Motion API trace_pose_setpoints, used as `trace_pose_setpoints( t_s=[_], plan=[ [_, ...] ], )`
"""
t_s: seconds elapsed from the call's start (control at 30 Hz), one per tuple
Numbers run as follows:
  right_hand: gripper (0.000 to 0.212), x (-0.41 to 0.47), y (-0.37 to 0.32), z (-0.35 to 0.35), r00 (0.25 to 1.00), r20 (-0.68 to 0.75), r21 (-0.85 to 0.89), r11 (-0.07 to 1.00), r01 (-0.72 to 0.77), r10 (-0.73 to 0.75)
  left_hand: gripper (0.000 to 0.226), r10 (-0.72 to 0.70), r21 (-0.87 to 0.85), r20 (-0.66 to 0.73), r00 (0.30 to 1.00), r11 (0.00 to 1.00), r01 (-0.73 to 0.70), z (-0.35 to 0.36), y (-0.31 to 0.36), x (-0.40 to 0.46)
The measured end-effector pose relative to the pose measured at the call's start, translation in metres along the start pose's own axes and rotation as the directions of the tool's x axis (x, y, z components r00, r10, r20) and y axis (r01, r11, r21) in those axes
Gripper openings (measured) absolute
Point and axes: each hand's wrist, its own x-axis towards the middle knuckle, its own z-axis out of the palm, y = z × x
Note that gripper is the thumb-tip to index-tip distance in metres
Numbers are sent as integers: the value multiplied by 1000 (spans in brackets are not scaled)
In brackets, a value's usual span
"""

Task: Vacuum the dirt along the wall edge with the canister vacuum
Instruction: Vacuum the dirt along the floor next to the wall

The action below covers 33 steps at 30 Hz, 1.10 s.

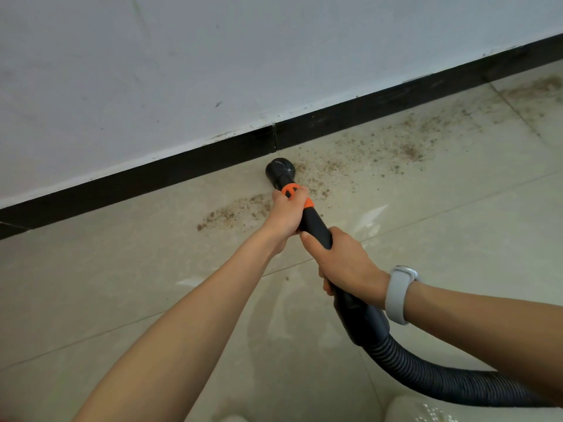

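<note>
Nearest the camera, a pale rounded object is showing at the bottom edge, just beneath the ribbed black hose, which is curving up from the lower right into the black wand. Both bare forearms are extending toward the baseboard. The right hand is gripping the rear section of the wand, fingers curled around the tube, with a white wristband sitting on the wrist behind it. The left hand is gripping the wand farther forward, fingers wrapping over the orange collar. At the tip of the wand, the round black brush nozzle is resting on the tiled floor just beside the baseboard, below a vertical joint in that black strip. Brown dirt is lying scattered along the floor to the right of the nozzle, running near the baseboard toward the upper right, and a smaller patch of dirt is lying left of the left hand, slightly farther out from the baseboard. Above the baseboard, a white wall is showing faint scuffs.
</note>
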Motion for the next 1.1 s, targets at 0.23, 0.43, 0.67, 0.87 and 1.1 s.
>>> trace_pose_setpoints(
  t_s=[0.23,0.43,0.67,0.87,1.1],
  plan=[
    [31,25,-22,9,980,172,-174,976,131,-101,42,15,-78,-155,988,997,-27,-40,-4,11],
    [31,43,-24,1,979,172,-221,964,146,-109,34,-13,-115,-137,990,993,-3,-33,7,26],
    [32,40,-10,-14,996,70,-131,990,58,-49,47,-1,-33,-36,999,999,0,-2,14,30],
    [32,32,-7,-10,999,20,-100,994,44,-42,49,12,-31,19,1000,999,-12,0,12,26],
    [30,28,-18,10,980,184,-146,984,102,-75,42,29,-106,-151,988,993,-45,-36,-8,13]
  ],
)
